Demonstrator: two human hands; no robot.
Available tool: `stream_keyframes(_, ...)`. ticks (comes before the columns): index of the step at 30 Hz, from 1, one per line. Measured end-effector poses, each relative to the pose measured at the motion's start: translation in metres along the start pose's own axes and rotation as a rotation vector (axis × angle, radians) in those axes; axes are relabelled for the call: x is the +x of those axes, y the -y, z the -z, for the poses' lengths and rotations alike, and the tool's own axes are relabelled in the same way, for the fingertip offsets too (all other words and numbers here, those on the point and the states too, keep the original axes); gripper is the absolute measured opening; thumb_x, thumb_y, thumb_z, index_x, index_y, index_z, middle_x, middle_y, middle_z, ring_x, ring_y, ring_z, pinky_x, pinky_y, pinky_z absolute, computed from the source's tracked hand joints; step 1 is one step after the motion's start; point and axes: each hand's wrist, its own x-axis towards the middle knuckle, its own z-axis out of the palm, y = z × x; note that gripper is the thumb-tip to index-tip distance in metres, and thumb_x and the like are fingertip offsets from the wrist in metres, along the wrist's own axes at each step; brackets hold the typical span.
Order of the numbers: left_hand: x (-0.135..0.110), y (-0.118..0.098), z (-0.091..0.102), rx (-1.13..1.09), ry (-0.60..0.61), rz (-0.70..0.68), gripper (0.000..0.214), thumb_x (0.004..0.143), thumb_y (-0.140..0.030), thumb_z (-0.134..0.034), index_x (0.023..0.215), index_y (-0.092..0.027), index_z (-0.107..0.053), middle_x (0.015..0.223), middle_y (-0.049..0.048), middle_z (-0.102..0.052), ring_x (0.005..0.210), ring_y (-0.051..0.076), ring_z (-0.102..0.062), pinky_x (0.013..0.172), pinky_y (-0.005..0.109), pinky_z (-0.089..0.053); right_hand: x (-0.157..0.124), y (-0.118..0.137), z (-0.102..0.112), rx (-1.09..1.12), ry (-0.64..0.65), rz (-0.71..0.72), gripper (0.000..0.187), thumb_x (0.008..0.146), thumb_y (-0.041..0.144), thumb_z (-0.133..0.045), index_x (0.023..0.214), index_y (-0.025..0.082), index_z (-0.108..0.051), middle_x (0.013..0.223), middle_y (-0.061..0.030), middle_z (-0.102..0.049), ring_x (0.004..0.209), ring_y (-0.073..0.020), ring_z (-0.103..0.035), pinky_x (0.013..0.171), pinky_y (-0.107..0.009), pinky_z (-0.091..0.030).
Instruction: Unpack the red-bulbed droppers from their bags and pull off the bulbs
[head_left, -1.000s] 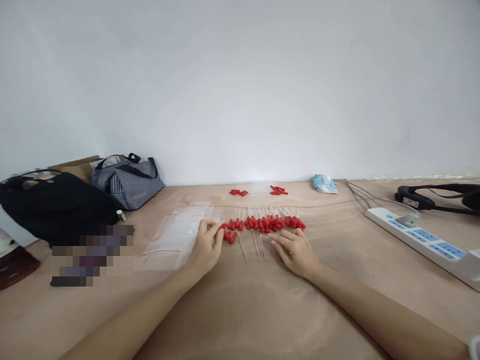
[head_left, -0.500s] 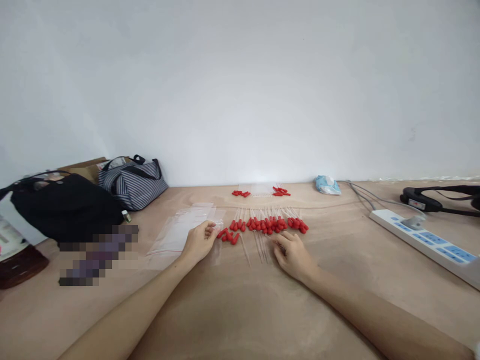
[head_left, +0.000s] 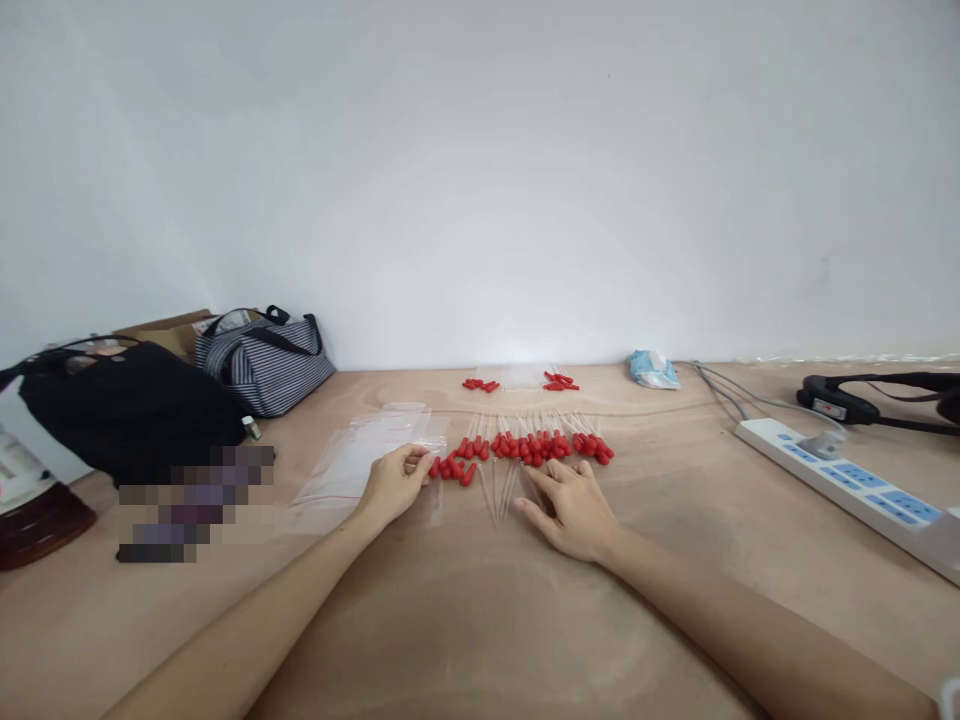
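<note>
The left hand (head_left: 395,482) is being held curled at the edge of the red bulbs (head_left: 454,468); whether one is being gripped cannot be told. The right hand (head_left: 576,510) is being held open by slim clear tubes (head_left: 487,495). Left of both, flat glossy bags (head_left: 346,465) are being overlapped; nearer than both, room is being given by smooth wood (head_left: 465,620).

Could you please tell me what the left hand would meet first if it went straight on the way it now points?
The left hand would probably meet the nearest red bulbs, just beyond its fingertips; depth is unclear, so it may be touching the leftmost one.
</note>
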Motion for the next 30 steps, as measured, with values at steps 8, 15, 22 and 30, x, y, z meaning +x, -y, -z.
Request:
stream_keyframes(8, 0.002, 0.01, 0.0, -0.066, 0.025, 0.012, 0.024, 0.068, -0.034, -0.053, 0.082, -0.015, -0.057, 0.067, 0.0023, -0.065, 0.054, 0.016, -0.062, 0.056, 0.027, -0.049, -0.003, -0.011, -0.007, 0.256, -0.034, -0.08, 0.031, 0.085, 0.02, -0.034, 0.109, 0.017, -0.053, 0.092, -0.0069, -0.063, 0.082, -0.0171, -0.056, 0.066, -0.03, -0.031)
stream_keyframes(15, -0.002, -0.007, 0.001, 0.344, -0.122, -0.377, 0.016, 0.073, -0.029, -0.05, 0.075, -0.018, -0.062, 0.075, 0.002, -0.061, 0.07, 0.017, -0.054, 0.068, 0.029, -0.043, -0.006, -0.012, 0.008, 0.343, 0.038, 0.019, 0.035, 0.073, 0.039, -0.056, 0.103, 0.021, -0.056, 0.084, -0.0036, -0.062, 0.078, -0.018, -0.053, 0.071, -0.033, -0.032)
stream_keyframes(22, 0.005, -0.047, -0.041, 0.472, 0.03, -0.533, 0.012, 0.071, -0.027, -0.057, 0.065, -0.017, -0.061, 0.075, 0.0033, -0.054, 0.079, 0.018, -0.051, 0.073, 0.03, -0.04, -0.006, -0.014, 0.01, 0.334, 0.146, 0.1, 0.045, 0.07, 0.048, -0.058, 0.107, 0.023, -0.053, 0.086, -0.0035, -0.062, 0.08, -0.0185, -0.049, 0.072, -0.033, -0.031)
stream_keyframes(30, 0.03, -0.074, -0.077, 0.639, 0.03, -0.343, 0.032, 0.071, -0.045, -0.052, 0.058, -0.017, -0.06, 0.077, 0.0073, -0.057, 0.088, 0.025, -0.051, 0.077, 0.035, -0.037, -0.003, -0.012, 0.004, 0.284, 0.082, 0.073, 0.039, 0.074, 0.047, -0.055, 0.104, 0.022, -0.054, 0.083, -0.0037, -0.061, 0.078, -0.0183, -0.047, 0.068, -0.032, -0.03)
